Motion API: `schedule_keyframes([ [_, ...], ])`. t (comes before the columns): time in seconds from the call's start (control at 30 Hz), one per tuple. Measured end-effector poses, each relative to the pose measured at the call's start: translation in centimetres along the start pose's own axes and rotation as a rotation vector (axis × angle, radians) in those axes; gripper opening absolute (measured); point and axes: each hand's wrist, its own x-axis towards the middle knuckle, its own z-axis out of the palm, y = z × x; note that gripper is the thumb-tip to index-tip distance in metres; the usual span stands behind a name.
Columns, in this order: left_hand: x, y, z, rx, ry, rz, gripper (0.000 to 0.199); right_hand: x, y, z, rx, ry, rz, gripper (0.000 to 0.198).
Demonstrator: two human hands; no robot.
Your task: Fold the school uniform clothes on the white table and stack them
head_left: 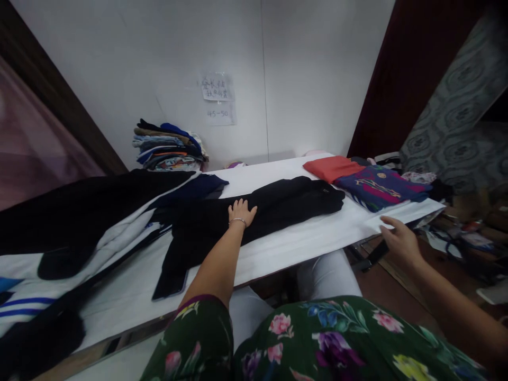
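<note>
A long black garment (286, 203) lies stretched across the white-covered table (293, 251). On its middle rests my left hand (242, 212), palm down with the fingers spread, a thin bracelet at the wrist. Beyond the table's front edge at the right, my right hand (399, 241) hangs apart from the cloth, fingers loosely extended and nothing visible in them. Nearest to it is a folded purple-blue garment with a colourful print (381, 185). A dark flat rectangular object (170, 286), partly hidden, lies by the black garment's left end.
Black and white clothes (115, 233) are heaped at the left. A stack of folded clothes (169, 148) stands against the wall, below a handwritten paper (218, 98). An orange folded garment (333, 170) lies at the back right. Cluttered items cover the floor at the far right.
</note>
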Motion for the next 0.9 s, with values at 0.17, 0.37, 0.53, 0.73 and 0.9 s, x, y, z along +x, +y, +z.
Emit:
schedule_keyframes([
  [0.17,0.0,-0.2,-0.1,0.002,0.004,0.009,0.067,0.8,-9.6,6.2,0.095,-0.153,-0.504,0.039],
  [0.37,0.2,-0.5,0.1,0.011,0.013,0.016,0.067,1.4,-16.1,13.8,-0.087,-0.456,-0.707,0.051],
  [0.53,0.0,-0.7,0.0,0.012,0.03,0.017,0.063,1.4,-14.7,15.7,-0.196,-0.578,-0.693,0.059],
  [0.73,-0.3,-1.1,0.2,0.024,0.058,0.051,0.057,2.9,-13.1,15.5,0.025,-0.607,-0.663,0.045],
  [0.9,-0.8,-1.4,-0.1,-0.028,0.052,0.055,0.058,10.2,-12.6,16.5,0.044,-0.388,-0.58,0.035],
])
